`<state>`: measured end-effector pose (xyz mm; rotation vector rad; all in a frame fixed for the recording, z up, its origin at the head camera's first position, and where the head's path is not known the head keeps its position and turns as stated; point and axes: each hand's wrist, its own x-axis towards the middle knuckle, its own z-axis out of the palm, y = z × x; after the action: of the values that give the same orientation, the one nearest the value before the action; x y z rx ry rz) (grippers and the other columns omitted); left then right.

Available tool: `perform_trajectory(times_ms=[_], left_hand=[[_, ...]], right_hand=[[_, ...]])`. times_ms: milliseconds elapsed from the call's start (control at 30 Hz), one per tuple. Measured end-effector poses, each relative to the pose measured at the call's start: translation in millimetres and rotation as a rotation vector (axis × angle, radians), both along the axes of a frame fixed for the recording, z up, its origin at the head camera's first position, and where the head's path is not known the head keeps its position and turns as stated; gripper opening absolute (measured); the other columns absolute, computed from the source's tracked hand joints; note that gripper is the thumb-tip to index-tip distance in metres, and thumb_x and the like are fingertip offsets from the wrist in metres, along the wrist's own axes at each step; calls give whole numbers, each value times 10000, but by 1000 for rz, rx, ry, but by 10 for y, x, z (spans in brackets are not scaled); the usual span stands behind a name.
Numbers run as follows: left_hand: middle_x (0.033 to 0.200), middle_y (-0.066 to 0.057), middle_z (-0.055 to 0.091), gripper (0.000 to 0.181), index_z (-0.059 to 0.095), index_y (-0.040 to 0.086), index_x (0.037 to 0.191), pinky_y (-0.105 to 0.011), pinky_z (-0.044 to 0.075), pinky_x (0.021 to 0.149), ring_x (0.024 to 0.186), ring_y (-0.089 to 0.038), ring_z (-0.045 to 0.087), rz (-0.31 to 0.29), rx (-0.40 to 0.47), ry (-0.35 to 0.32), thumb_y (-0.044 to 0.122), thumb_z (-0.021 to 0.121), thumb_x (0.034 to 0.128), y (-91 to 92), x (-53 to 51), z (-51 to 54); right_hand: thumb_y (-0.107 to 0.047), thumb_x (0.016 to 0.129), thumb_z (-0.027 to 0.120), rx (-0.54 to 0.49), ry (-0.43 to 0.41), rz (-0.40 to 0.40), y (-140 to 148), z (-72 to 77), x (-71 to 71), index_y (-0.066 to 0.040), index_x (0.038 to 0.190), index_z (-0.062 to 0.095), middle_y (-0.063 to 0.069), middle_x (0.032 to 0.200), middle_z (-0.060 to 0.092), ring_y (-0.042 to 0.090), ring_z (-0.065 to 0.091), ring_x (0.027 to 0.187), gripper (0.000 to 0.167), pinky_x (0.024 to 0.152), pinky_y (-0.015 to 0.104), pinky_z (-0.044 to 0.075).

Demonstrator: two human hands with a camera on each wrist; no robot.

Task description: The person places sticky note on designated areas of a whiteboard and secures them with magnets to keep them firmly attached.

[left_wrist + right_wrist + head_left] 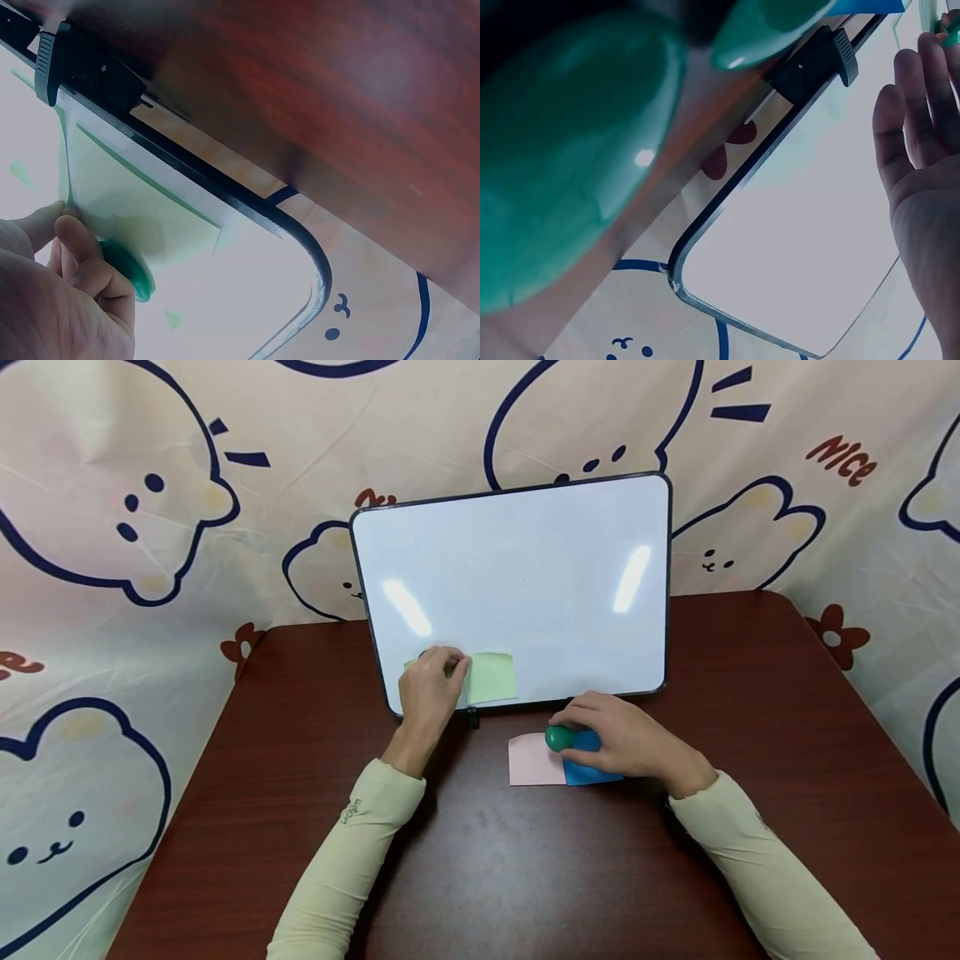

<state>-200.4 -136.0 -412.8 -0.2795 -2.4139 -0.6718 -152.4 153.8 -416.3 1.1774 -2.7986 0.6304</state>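
Observation:
Two light green sticky notes lie side by side against the whiteboard's (525, 585) lower left. My left hand (432, 685) pinches the left edge of the right-hand green note (491, 678) between thumb and index finger. Behind its curled fingers, a round green magnet (127, 268) sits on the upper part of the other green note (142, 199). My right hand (630, 739) grips another round green magnet (558, 738) with thumb and fingers. Beneath it are a pink sticky note (534, 762) and a blue one (588, 772), the blue partly covered by that hand.
The black-framed whiteboard leans back on the dark brown table (480, 877). A black clip support (90, 71) holds its bottom edge. A printed cloth (97, 652) hangs behind. Two glossy green rounded things (570, 157) loom near the right wrist lens; their place is unclear.

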Motion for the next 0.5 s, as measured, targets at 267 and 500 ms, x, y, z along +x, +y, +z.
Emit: perform_trajectory(times_ms=[267,500], left_hand=[[869,-91,743,145,762,65,913,-360,568,638,734,-222,702,-1,0,8,208,738,912,4,-9,-6],[870,-94,740,142,761,63,915,-365,570,649,736,-226,701,-6,2,7,202,735,913,-2,-5,-9]], right_hand=[[-432,875,737,-8,14,20,-66,-28,-19,-258,1172,688,-137,1096,652,37,554,999,348,877,294,530],[-437,888,714,4,4,34,-120,-23,-22,-264,1175,686,-135,1103,651,37,562,997,336,873,287,530]])
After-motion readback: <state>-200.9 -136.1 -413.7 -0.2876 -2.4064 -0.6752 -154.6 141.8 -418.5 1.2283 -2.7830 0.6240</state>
